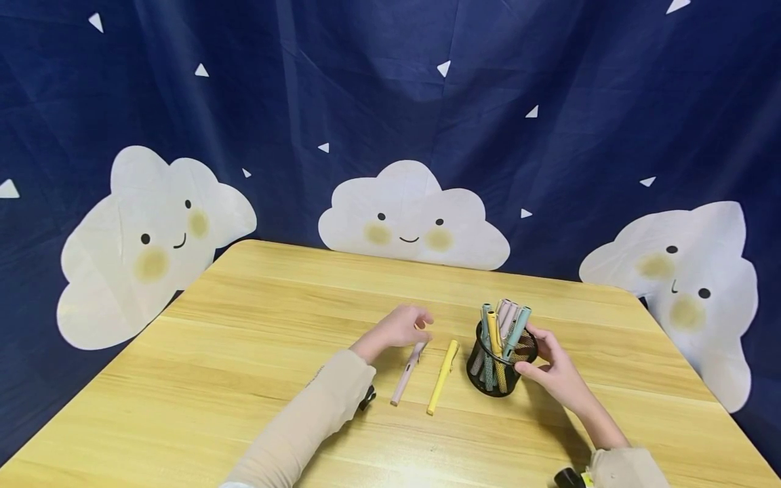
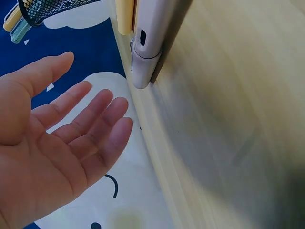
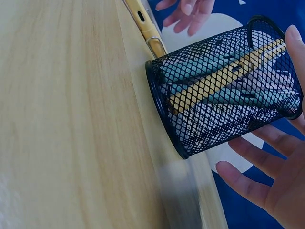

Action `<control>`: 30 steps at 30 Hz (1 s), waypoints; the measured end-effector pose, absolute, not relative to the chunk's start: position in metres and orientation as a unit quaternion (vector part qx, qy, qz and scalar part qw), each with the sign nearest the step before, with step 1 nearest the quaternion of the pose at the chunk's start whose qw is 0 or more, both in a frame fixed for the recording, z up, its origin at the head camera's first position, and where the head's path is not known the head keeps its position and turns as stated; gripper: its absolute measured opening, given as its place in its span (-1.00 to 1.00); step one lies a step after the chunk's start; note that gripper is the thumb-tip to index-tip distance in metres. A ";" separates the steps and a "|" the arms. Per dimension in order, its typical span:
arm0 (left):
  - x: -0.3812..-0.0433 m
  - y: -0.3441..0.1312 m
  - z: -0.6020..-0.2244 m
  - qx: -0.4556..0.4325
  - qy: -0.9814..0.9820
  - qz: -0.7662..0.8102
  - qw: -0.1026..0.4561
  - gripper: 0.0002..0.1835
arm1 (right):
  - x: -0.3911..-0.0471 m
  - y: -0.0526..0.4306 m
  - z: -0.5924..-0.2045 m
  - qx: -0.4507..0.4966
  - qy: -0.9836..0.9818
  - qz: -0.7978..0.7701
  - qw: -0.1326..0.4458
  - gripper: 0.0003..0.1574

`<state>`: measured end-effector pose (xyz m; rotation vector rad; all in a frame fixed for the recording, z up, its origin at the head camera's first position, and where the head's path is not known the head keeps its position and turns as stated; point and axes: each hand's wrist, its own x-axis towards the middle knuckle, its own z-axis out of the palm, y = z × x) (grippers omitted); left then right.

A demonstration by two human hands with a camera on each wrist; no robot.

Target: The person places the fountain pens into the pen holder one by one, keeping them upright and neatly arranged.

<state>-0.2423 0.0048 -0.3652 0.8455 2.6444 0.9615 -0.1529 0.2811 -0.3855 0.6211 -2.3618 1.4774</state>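
Note:
A black mesh pen holder (image 1: 472, 362) stands upright on the wooden table, with several yellow, teal and lilac pens (image 1: 503, 325) in it. My right hand (image 1: 558, 376) holds its right side near the rim, thumb in front and index finger behind; in the right wrist view the lower fingers (image 3: 252, 157) spread away from the mesh. Left of the holder lie a yellow pen (image 1: 443, 378) and a lilac pen (image 1: 407, 376), side by side. Just above the lilac pen's capped end is my left hand (image 1: 399, 327), fingers loosely bent, nothing held, as the left wrist view also shows.
The wooden table (image 1: 274, 318) reaches back to a dark blue curtain (image 1: 378, 81) printed with smiling clouds. Beige sleeves (image 1: 305, 413) cover the forearms, and a black wrist device (image 1: 569, 478) shows at the right cuff.

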 end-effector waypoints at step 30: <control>-0.236 -0.005 -0.365 0.211 0.889 0.282 0.292 -0.14 | -0.152 0.282 -0.385 0.209 -0.826 0.505 0.135 -0.25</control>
